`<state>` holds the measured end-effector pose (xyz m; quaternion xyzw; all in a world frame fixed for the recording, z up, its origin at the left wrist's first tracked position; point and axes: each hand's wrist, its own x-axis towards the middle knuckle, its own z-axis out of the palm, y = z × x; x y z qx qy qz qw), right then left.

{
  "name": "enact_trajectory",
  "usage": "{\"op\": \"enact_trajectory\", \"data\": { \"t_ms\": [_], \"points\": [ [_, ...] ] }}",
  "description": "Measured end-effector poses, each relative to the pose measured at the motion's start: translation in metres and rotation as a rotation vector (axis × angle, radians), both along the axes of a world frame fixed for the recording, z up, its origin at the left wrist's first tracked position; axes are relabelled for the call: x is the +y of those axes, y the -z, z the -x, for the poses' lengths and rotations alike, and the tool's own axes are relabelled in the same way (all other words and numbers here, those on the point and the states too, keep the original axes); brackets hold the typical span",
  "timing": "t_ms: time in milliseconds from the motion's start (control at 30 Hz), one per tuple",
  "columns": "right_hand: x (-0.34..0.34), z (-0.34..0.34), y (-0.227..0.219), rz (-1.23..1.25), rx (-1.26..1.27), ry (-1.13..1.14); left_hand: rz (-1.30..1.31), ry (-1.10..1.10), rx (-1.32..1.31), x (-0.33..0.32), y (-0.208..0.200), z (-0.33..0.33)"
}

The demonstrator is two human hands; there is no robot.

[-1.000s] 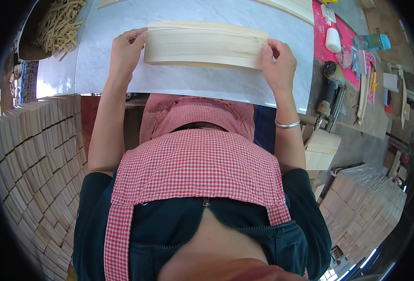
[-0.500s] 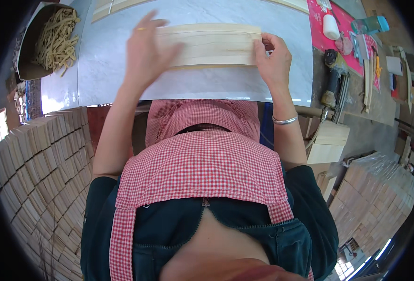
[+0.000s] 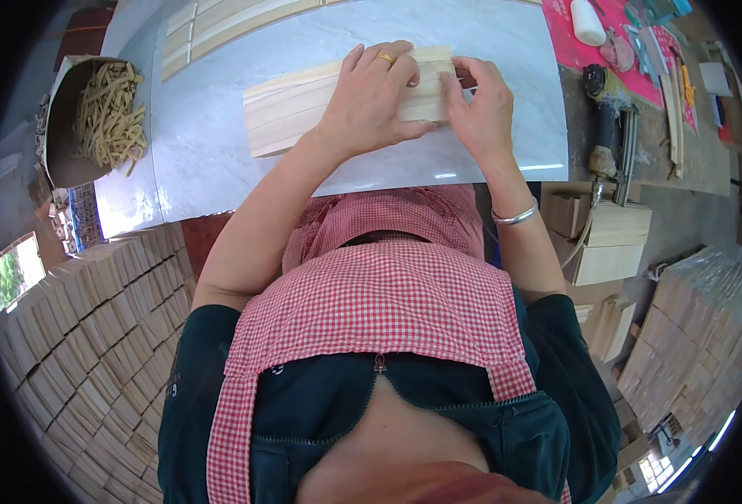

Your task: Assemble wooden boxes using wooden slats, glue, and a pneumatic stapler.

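A bundle of pale wooden slats (image 3: 283,113) lies on the white marbled tabletop (image 3: 203,160) in front of me, slightly tilted with its left end nearer. My left hand (image 3: 375,105) lies across its right half, fingers over the far edge and thumb at the near edge, gripping it. A gold ring shows on one finger. At the right end, my right hand (image 3: 482,105) is closed on the slats with thumb and curled fingers. Its fingertips are partly hidden behind the wood.
Left stands an open box (image 3: 60,126) of tan strips (image 3: 112,113). More long slats (image 3: 253,23) lie at the far edge. To the right are a nail gun (image 3: 604,118) and a white bottle (image 3: 588,23). Stacked wood (image 3: 94,319) and a wrapped stack (image 3: 690,336) flank me.
My left hand has come down from the left end onto the slats' right half and closed on them. The bundle has shifted left and tilted; my right hand stays at its right end.
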<state>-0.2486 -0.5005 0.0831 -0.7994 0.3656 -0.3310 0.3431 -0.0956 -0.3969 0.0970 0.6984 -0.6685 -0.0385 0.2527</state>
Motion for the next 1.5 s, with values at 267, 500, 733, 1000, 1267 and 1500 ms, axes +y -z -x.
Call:
{"op": "enact_trajectory", "data": {
  "t_ms": [267, 500, 733, 1000, 1267, 1500],
  "points": [
    [-0.011, 0.004, 0.001, -0.130, -0.099, -0.027, 0.096, 0.020, 0.045, -0.005, 0.002, -0.001],
    [-0.054, 0.002, 0.015, -0.317, -0.072, -0.170, 0.013, 0.022, 0.053, -0.008, -0.004, -0.001],
    [-0.094, -0.008, 0.017, -0.671, 0.112, -0.418, -0.021, 0.014, 0.072, -0.009, -0.003, -0.001],
    [-0.087, -0.007, 0.024, -0.526, 0.186, -0.422, -0.002, 0.037, 0.056, -0.012, -0.003, -0.003],
    [-0.042, 0.046, 0.007, -0.893, 0.113, -0.428, -0.003, 0.040, 0.021, -0.009, -0.001, -0.002],
    [-0.054, 0.041, 0.004, -0.883, 0.255, -0.521, 0.016, 0.057, 0.024, -0.010, 0.001, -0.002]
  ]
}}
